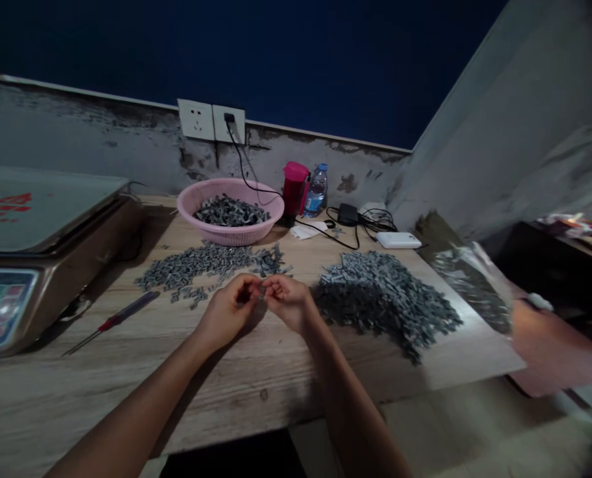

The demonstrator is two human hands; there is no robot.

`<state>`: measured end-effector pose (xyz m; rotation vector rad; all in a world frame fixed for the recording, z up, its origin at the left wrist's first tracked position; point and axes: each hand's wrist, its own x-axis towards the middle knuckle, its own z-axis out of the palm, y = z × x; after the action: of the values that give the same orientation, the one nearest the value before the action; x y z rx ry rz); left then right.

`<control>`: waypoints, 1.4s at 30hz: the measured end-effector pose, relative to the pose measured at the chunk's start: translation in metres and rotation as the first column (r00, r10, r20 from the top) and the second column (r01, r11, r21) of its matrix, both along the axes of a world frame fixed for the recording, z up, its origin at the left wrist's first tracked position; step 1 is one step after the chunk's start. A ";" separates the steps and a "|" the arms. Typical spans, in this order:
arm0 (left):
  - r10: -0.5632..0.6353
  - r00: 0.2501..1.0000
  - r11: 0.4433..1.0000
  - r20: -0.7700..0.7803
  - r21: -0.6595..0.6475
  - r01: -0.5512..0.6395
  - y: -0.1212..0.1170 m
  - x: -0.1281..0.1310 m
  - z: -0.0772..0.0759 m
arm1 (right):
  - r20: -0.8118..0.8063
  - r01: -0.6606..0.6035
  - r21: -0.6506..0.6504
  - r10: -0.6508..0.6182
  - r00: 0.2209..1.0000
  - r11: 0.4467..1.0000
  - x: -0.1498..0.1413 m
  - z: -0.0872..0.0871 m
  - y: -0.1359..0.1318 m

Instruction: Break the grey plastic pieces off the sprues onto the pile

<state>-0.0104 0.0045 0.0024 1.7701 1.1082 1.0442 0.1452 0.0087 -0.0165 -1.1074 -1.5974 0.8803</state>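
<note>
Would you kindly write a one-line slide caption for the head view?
Left hand and right hand close together near heaps of small grey pieces, a pink basket beyond them.

The heaped pieces [400, 279] right of centre are grey, nearly black along their shaded lower left; the scattered pieces [196, 262] left of centre are a similar grey. Pale brown, streaked wood grain patterns the tabletop [127, 398]. Above centre, a pink basket [189, 207] holds mixed light and dark grey strips [231, 212]. Beside it stand a deep red cup [294, 192] with a hot-pink lid [296, 170] and a clear bottle [316, 189], blue-capped and blue-labelled. At far left, the scale [52, 199] has a pale grey-green top printed in red. Navy [276, 66] covers the upper wall; dark blotches mottle the grey below.
</note>
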 end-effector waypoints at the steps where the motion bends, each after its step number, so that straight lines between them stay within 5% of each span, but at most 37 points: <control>1: 0.008 1.000 1.000 -0.023 0.001 -0.008 0.000 0.000 0.000 | 0.036 0.018 0.015 -0.019 0.999 1.000 -0.001 0.000 -0.001; 6: 0.040 0.998 0.999 -0.043 0.011 -0.040 -0.001 0.001 -0.005 | 0.157 0.140 0.069 -0.149 0.976 0.988 -0.009 0.010 -0.010; 14: 0.070 0.997 0.997 -0.032 -0.025 -0.071 -0.001 0.002 -0.013 | -0.007 0.119 -0.083 -0.120 0.993 0.989 -0.014 0.005 -0.009; 21: 0.131 0.947 0.973 -0.293 0.220 -0.067 -0.010 0.003 -0.009 | 0.042 0.079 -0.101 -0.075 0.996 0.992 -0.012 0.002 -0.010; 26: 0.123 0.928 0.967 -0.352 0.252 -0.033 -0.011 0.003 -0.013 | 0.185 0.118 -0.074 -0.102 0.977 0.990 -0.013 0.007 -0.014; 37: 0.116 0.951 0.975 -0.287 0.214 -0.054 -0.009 0.003 -0.016 | 0.224 0.201 -0.066 -0.182 0.957 0.977 -0.022 0.013 -0.020; 42: 0.141 0.982 0.979 -0.124 0.164 -0.119 -0.006 0.004 -0.015 | 0.049 0.107 -0.118 -0.101 0.994 0.987 -0.020 0.007 -0.016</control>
<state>-0.0061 -0.0019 -0.0128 1.9365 1.2700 1.1293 0.1250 -0.0075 -0.0091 -1.2907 -1.5227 0.8982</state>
